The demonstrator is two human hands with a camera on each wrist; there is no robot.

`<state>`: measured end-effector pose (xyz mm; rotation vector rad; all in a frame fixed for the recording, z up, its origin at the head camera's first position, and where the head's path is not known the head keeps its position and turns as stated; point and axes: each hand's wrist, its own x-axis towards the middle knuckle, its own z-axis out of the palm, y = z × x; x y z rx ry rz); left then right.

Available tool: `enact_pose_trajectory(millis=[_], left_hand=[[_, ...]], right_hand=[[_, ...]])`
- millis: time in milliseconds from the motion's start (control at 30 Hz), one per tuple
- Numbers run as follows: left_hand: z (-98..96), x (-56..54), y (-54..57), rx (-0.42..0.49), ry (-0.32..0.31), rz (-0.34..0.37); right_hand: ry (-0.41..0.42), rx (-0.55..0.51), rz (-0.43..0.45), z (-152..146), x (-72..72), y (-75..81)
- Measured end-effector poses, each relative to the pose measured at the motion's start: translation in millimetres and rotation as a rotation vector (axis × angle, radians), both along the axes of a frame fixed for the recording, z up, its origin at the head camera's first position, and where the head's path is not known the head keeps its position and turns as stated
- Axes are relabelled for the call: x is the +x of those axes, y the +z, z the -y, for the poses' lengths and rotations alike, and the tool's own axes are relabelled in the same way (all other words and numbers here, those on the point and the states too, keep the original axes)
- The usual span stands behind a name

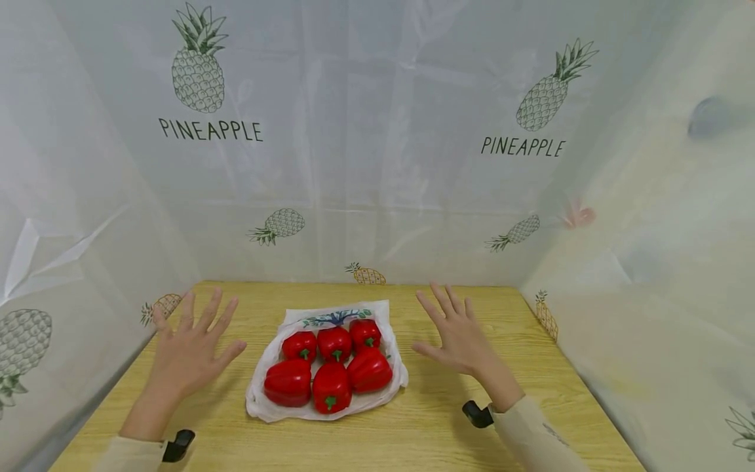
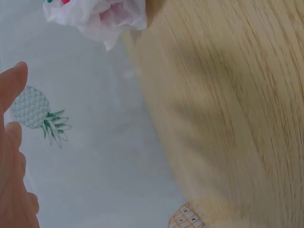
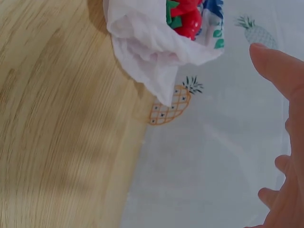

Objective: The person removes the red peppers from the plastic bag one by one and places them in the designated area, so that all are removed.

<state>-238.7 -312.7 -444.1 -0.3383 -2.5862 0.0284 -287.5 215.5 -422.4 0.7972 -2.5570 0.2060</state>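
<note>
Several red bell peppers (image 1: 331, 388) with green stems lie in two rows on a white cloth bag (image 1: 268, 408), whose edges are rolled up around them. A blue and green tree print shows on the bag's far flap. My left hand (image 1: 187, 354) hovers over the table left of the bag, fingers spread, holding nothing. On the other side, my right hand (image 1: 460, 337) is raised with spread fingers, also holding nothing and apart from the bag. In the right wrist view a crumpled bag edge (image 3: 142, 35) and part of a pepper (image 3: 190, 24) appear.
The peppers and bag stand on a wood-grain table (image 1: 436, 432). A whitish curtain (image 1: 366, 151) printed with pineapples surrounds the table at the back and both sides. Black straps or devices (image 1: 179, 446) sit at both wrists.
</note>
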Motion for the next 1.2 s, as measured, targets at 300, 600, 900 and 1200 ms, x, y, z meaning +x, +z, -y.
enact_pose_trajectory(millis=[300, 600, 900, 1200], left_hand=[[-7.8, -2.0, -9.9, 0.023, -0.041, 0.008], [-16.4, -1.6, -12.3, 0.103, -0.076, 0.068], [-24.7, -1.4, -19.8, 0.284, -0.135, 0.168], [-31.3, 1.1, -28.1, 0.434, -0.163, 0.267]], right_hand=[[0.112, -0.028, 0.048, 16.2, -4.0, -2.1], [0.206, -0.038, 0.031, 25.6, -7.9, -2.0], [0.288, -0.031, 0.095, 40.1, -6.2, 1.5], [0.362, -0.048, 0.131, 49.1, -7.8, -0.8]])
